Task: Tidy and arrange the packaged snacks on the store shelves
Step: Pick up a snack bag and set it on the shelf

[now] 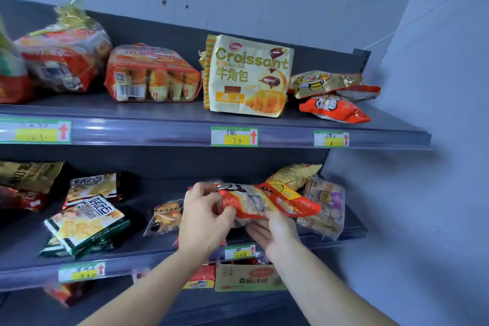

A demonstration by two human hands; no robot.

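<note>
Directly below the Croissant bag (248,75), one shelf down, you have the orange-red snack bag (267,201) lifted just clear of the shelf (158,259). Your left hand (203,219) pinches its left end with curled fingers. Your right hand (275,233) cups it from underneath, thumb pressed on the near edge. The two hands sit close together, both clamped on the one pack.

The step looks like squaring this pack and setting it down facing front. Below and to the right of the Croissant bag, a gold bag (293,173) and a purple-print bag (324,206) lean against each other, and the end of your pack nearly touches them. Turn the pack slowly so it does not knock those two over.

Grip the sealed edges and not the puffed middle, since the contents look crushable. Stand it upright with the printed face towards you. Line it up over the price tag (239,251) that sits straight below the Croissant bag. Let your right hand support the base until the pack rests on the shelf, then release the left.

Below and to the left of the Croissant bag lies a small yellow packet (166,216), so watch your left elbow there.
</note>
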